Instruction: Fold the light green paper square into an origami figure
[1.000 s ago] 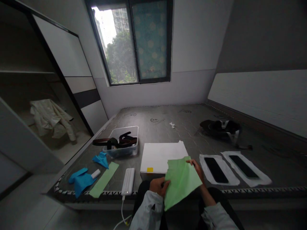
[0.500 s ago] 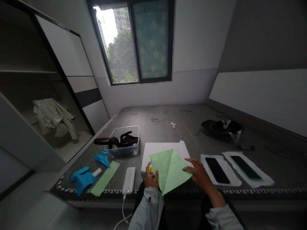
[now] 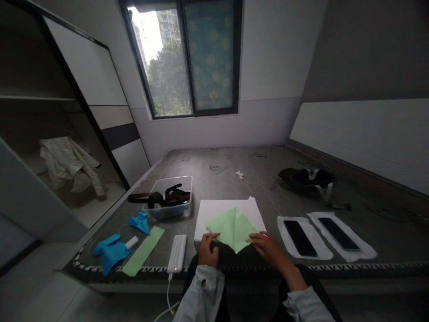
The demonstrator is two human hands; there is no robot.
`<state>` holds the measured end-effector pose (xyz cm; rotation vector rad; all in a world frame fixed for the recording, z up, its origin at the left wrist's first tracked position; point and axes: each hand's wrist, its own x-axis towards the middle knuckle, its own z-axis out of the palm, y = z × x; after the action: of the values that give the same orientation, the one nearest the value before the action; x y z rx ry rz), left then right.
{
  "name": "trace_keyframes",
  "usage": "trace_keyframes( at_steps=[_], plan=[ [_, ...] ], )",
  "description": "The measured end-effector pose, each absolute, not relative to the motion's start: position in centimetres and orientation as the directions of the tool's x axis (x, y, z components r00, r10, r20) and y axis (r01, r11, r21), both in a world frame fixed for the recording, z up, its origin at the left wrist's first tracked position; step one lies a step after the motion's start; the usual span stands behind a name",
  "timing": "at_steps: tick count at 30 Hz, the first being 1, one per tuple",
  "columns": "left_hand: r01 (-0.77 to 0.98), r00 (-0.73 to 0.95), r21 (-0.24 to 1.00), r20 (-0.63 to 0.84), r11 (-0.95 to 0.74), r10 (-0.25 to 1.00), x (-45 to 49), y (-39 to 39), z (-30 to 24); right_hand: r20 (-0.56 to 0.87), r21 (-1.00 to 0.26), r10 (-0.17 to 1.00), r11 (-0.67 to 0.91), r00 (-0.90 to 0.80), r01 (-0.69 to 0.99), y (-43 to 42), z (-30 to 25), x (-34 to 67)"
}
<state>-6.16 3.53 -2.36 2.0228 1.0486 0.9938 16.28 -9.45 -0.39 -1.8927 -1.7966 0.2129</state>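
Two open hands on one thin sheet: my left hand point(image 3: 208, 251) and right hand point(image 3: 268, 248) lie with fingers spread, pinching nothing, at the lower edges of the light green folded paper point(image 3: 233, 229). It lies on a white flat box point(image 3: 214, 214), with a white power bank point(image 3: 177, 253) near it. The paper looks light and soft, and likely to slide on that smooth top, so I'd judge it best pressed flat along its creases, not gripped.
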Motion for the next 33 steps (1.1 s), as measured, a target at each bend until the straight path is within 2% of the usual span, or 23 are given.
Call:
trace_keyframes(
  at_steps=[2,5,9,16,22,25,28,33],
  plan=[
    [0.492,0.365,0.666,0.426,-0.56,0.828,-6.2,3.6,-2.0,0.217,-0.49,0.969,0.001,0.121,0.872,-9.5,0.0,16.5],
    [0.639,0.39,0.486,0.464,-0.597,0.795,-6.1,4.2,-1.5,0.198,-0.497,0.974,0.0,0.113,0.868,-9.6,0.7,16.6],
    [0.581,0.557,0.361,0.477,-0.73,0.679,-5.7,5.6,-1.7,0.196,-0.493,0.975,0.006,0.104,0.87,-9.5,0.5,17.1],
    [0.638,0.623,0.306,0.335,-0.707,0.707,-4.4,7.7,-2.4,0.246,-0.495,0.942,-0.08,0.228,0.865,-8.7,-0.4,17.8],
    [0.6,0.694,0.229,0.327,-0.766,0.642,-4.3,8.7,-2.3,0.229,-0.367,0.967,-0.021,0.112,0.93,-8.9,0.6,18.8],
    [0.537,0.74,0.261,0.312,-0.802,0.596,-4.4,8.9,-2.7,0.25,-0.348,0.965,0.014,0.079,0.937,-9.2,0.7,18.9],
    [0.524,0.773,0.296,0.229,-0.799,0.592,-4.2,9.2,-3.2,0.246,-0.414,0.963,0.005,0.107,0.91,-9.0,0.2,18.3],
    [0.671,0.692,0.291,0.087,-0.682,0.717,-3.2,9.5,-3.1,0.176,-0.549,0.94,-0.151,0.291,0.822,-7.4,-0.4,17.2]
  ],
)
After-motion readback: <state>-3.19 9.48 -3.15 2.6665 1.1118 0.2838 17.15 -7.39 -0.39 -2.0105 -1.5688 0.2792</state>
